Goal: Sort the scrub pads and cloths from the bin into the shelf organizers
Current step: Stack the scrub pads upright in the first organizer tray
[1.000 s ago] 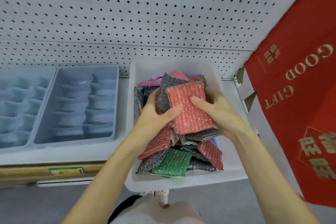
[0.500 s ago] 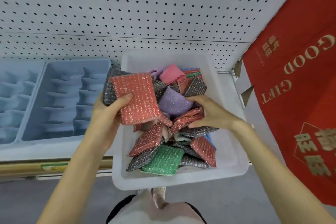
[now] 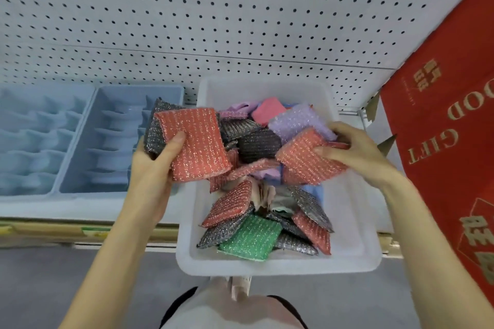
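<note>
Since half a second ago the right hand (image 3: 358, 152) has gripped a red, silver-flecked square scrub pad (image 3: 307, 160) and raised it off the heap, where before it only rested on the pile. The left hand (image 3: 157, 165) keeps its load by the bin's left rim.

Nearest, at 6 o'clock of the view, the near rim of the white translucent plastic bin (image 3: 280, 266) juts past the shelf's front edge (image 3: 53, 230). Inside, at the bin's 6 o'clock, a green sparkly scrub pad (image 3: 250, 238) lies flat, with grey and red pads fanned round and under it.

At the bin's 9 o'clock the left hand pinches a second red flecked scrub pad (image 3: 195, 144), thumb laid across its face and fingers hidden behind. A dark grey metallic scrub pad (image 3: 153, 128) is stacked behind it in the same grip, showing at the upper left. At 3 o'clock the right hand's thumb presses the face of its pad and the fingers curl round its right edge. A lilac flecked scrub pad (image 3: 302, 123) stands just behind, touching it; whether the hand holds that too I cannot tell.

Farther in, at the bin's 12 o'clock, a pink cloth (image 3: 267, 111) tops the heap. At 9 o'clock of the view two pale blue divided plastic organizers (image 3: 112, 147) (image 3: 32, 141) stand side by side on the shelf. Behind everything is a white pegboard (image 3: 240, 21), and at 3 o'clock hangs a red banner with gold lettering (image 3: 441, 168).
</note>
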The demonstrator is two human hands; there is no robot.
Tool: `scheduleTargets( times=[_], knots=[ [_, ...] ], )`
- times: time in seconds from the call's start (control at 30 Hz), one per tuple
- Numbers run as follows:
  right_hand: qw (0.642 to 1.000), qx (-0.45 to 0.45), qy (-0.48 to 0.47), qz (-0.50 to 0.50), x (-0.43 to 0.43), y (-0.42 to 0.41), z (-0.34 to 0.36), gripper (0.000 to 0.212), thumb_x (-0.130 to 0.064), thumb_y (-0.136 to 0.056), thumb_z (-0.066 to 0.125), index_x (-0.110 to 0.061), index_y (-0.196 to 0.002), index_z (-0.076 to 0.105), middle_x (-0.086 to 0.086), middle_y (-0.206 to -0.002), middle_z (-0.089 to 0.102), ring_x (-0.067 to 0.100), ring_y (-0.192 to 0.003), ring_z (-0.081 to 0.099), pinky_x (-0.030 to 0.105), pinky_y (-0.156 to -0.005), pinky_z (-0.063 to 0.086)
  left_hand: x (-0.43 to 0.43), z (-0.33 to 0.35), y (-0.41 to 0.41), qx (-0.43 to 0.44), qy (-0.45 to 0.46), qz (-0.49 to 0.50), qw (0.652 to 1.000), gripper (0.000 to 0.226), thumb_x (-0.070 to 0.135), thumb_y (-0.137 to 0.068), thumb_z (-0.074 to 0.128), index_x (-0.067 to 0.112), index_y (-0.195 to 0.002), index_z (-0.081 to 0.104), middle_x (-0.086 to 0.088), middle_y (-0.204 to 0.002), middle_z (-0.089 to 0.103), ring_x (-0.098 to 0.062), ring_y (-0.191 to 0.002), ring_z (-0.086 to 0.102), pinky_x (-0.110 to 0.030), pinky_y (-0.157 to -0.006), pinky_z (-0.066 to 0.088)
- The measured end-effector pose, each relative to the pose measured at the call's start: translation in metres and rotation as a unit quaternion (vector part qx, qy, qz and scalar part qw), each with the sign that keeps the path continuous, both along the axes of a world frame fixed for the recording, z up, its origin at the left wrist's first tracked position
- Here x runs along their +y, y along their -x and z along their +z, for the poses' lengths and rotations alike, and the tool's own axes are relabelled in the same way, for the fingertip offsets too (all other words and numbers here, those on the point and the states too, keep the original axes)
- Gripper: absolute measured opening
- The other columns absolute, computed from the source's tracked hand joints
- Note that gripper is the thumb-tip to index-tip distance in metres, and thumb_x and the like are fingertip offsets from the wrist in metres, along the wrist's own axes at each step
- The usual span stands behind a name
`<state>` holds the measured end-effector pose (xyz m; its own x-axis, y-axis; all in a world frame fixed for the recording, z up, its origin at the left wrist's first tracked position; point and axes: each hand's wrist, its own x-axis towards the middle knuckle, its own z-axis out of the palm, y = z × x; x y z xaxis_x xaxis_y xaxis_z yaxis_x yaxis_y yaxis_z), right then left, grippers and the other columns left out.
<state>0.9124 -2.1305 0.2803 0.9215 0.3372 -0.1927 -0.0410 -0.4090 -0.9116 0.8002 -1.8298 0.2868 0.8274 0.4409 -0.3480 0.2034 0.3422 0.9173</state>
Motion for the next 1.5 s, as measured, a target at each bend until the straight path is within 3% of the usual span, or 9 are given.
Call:
scheduleTargets(
  times=[0.13,0.27,0.4,0.53,0.7,0.83,1.03,1.27,1.5],
  knots=[
    [0.962,0.081,-0.248,-0.079,0.021,0.016,0.044,0.048,-0.031,-0.059,0.084,-0.014,-0.100,0.065,-0.008,-0.079,0.072,0.006,-0.072,0.067,0.021,-0.062,0.053,-0.012,0.004,-0.001,-0.009,-0.024,-0.007,1.000,0.067,0.040,-0.068,0.068,0.012,-0.127,0.050,-0.004,-0.113,0.068,-0.018,-0.096,0.068,-0.032,-0.079,0.056],
    [0.912,0.183,-0.358,-0.085,0.071,0.043,0.064,0.048,-0.033,-0.069,0.065,-0.007,-0.110,0.060,0.002,-0.084,0.073,0.013,-0.074,0.069,0.024,-0.061,0.055,-0.032,0.010,0.001,-0.049,0.033,-0.047,0.997,0.063,0.044,-0.078,0.058,0.010,-0.131,0.047,-0.009,-0.114,0.069,-0.022,-0.098,0.069,-0.030,-0.073,0.056],
    [0.925,0.188,-0.314,-0.102,0.111,0.060,0.057,0.028,-0.028,-0.084,0.064,-0.014,-0.107,0.063,0.001,-0.093,0.073,0.015,-0.084,0.069,0.029,-0.071,0.055,-0.043,0.017,0.007,-0.092,0.088,-0.083,0.988,0.080,0.062,-0.077,0.050,0.012,-0.139,0.036,-0.012,-0.121,0.066,-0.029,-0.107,0.065,-0.038,-0.080,0.057],
    [0.958,0.102,-0.245,-0.112,0.127,0.070,0.052,0.036,-0.030,-0.084,0.066,-0.019,-0.118,0.060,0.000,-0.104,0.072,0.014,-0.089,0.070,0.029,-0.075,0.056,-0.043,0.027,0.013,-0.068,0.111,-0.065,0.989,0.116,0.072,-0.045,0.077,0.016,-0.137,0.037,-0.007,-0.116,0.068,-0.025,-0.101,0.068,-0.036,-0.069,0.058],
    [0.961,0.106,-0.242,-0.084,0.139,0.084,0.049,0.023,-0.025,-0.089,0.062,-0.018,-0.110,0.064,0.000,-0.098,0.073,0.013,-0.085,0.071,0.025,-0.072,0.056,-0.040,0.030,0.018,-0.052,0.160,-0.018,0.986,0.079,0.021,-0.062,0.085,0.014,-0.130,0.045,-0.008,-0.110,0.069,-0.018,-0.085,0.072,-0.028,-0.059,0.056],
    [0.965,0.107,-0.226,-0.082,0.145,0.088,0.042,0.027,-0.031,-0.086,0.065,-0.022,-0.111,0.065,-0.001,-0.105,0.071,0.013,-0.093,0.069,0.031,-0.083,0.055,-0.035,0.027,0.023,-0.046,0.148,0.017,0.988,0.073,0.023,-0.060,0.076,0.014,-0.127,0.048,-0.012,-0.113,0.068,-0.021,-0.088,0.071,-0.031,-0.064,0.057],
    [0.970,-0.216,-0.062,-0.098,0.167,0.094,0.039,0.033,-0.040,-0.079,0.071,-0.029,-0.107,0.057,-0.008,-0.105,0.049,0.007,-0.103,0.049,0.008,-0.087,0.035,-0.020,0.028,0.033,-0.057,0.108,0.089,0.989,0.073,0.025,-0.056,0.077,0.015,-0.123,0.050,-0.008,-0.106,0.069,-0.017,-0.082,0.071,-0.028,-0.062,0.056],
    [0.980,-0.137,-0.146,-0.005,0.226,0.102,0.045,0.022,-0.037,-0.080,0.070,-0.024,-0.095,0.060,-0.008,-0.092,0.066,0.008,-0.084,0.063,0.030,-0.075,0.054,0.035,0.029,0.052,-0.077,0.089,0.109,0.987,0.078,0.028,-0.060,0.086,0.016,-0.127,0.048,-0.009,-0.116,0.066,-0.020,-0.097,0.069,-0.033,-0.075,0.057],
    [0.975,-0.092,-0.201,-0.011,0.319,0.110,0.041,0.008,-0.030,-0.089,0.060,-0.024,-0.091,0.055,-0.013,-0.081,0.065,0.002,-0.073,0.060,0.024,-0.064,0.050,0.122,0.017,0.062,-0.094,0.115,0.112,0.983,0.106,0.060,-0.045,0.086,0.017,-0.134,0.046,-0.008,-0.120,0.066,-0.024,-0.107,0.066,-0.033,-0.077,0.056]
  ],
)
